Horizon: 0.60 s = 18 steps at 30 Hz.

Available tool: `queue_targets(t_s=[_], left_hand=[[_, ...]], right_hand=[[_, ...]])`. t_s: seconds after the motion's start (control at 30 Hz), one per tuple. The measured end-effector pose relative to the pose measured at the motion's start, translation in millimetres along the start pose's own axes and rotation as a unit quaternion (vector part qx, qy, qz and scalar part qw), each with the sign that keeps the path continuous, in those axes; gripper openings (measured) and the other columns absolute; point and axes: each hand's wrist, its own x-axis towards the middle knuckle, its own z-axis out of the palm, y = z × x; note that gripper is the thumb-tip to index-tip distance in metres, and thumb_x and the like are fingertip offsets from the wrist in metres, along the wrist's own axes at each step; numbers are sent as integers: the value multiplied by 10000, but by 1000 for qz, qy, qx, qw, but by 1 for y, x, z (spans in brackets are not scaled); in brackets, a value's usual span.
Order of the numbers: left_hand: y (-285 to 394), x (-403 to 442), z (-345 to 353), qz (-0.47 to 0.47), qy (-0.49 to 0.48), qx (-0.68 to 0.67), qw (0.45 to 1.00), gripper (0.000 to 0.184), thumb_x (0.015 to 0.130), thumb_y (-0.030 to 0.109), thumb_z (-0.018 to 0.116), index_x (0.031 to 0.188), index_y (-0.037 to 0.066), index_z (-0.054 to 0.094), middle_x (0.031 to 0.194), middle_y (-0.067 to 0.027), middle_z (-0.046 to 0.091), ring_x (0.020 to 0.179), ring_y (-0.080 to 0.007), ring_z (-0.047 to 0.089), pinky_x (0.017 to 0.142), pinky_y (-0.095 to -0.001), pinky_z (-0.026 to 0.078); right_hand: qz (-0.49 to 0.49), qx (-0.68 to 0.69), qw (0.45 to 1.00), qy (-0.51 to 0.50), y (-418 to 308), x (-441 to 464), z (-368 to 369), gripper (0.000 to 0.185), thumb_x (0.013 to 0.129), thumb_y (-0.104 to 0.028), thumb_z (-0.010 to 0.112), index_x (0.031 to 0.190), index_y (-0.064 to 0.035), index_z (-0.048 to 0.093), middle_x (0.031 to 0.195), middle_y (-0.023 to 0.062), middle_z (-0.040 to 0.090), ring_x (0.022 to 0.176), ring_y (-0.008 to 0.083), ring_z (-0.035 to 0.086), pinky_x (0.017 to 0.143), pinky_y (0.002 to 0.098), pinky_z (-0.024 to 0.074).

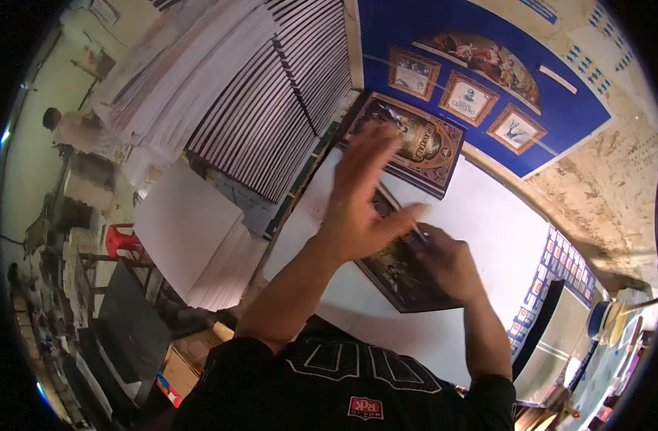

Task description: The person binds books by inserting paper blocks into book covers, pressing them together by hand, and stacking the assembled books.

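Observation:
A dark book (397, 276) with a picture on its cover lies at a slant on the white tabletop in front of me. My left hand (361, 205) is raised over its far left part, fingers stretched out and thumb apart, blurred by motion. It hides part of the cover. My right hand (449, 264) has its fingers curled at the book's right edge, seemingly gripping it; the fingertips are partly hidden. A thin pale edge runs between the two hands. Just beyond, a stack of ornate brown-and-gold books (426, 147) rests by the wall.
A tall pile of dark-edged books or boards (271, 108) rises at the left, with a stack of white sheets (192, 230) nearer me. A blue poster (479, 79) covers the back wall. Along the table's right side lie small printed labels (548, 276). A red stool (124, 241) stands far left, near another person.

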Motion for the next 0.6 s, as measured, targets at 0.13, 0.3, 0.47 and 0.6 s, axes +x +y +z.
queue_targets(t_s=[0.13,0.3,0.47,0.6], left_hand=[[-79,-148,10,-195,-70,174,963,763,894,392,655,1421,-75,362,1458,-271,385,1365,-430,350,1112,-531,274],[-56,-282,1,-323,-301,310,842,872,890,553,584,1450,-62,322,1550,-257,225,1437,-415,217,1115,-609,207],[-39,-296,-8,-355,-320,270,836,812,903,493,598,1429,-73,346,1518,-298,262,1399,-479,249,1105,-636,199],[-29,-316,-14,-352,-292,263,850,704,900,453,610,1379,-31,434,1528,-232,294,1424,-414,244,1122,-600,198]], right_hand=[[39,121,992,-22,10,47,-48,424,873,-18,660,1284,6,558,953,84,675,738,155,604,690,302,511],[-75,25,996,-47,42,178,-101,533,847,-122,728,1328,4,535,1183,136,642,1024,196,606,928,328,476],[-52,-155,983,-83,69,304,-107,620,812,-191,721,1362,-10,499,1245,148,621,1097,224,606,957,332,459],[-12,-504,862,57,87,311,-58,432,836,-294,705,1221,-106,643,1204,187,645,1093,321,633,937,409,498]])
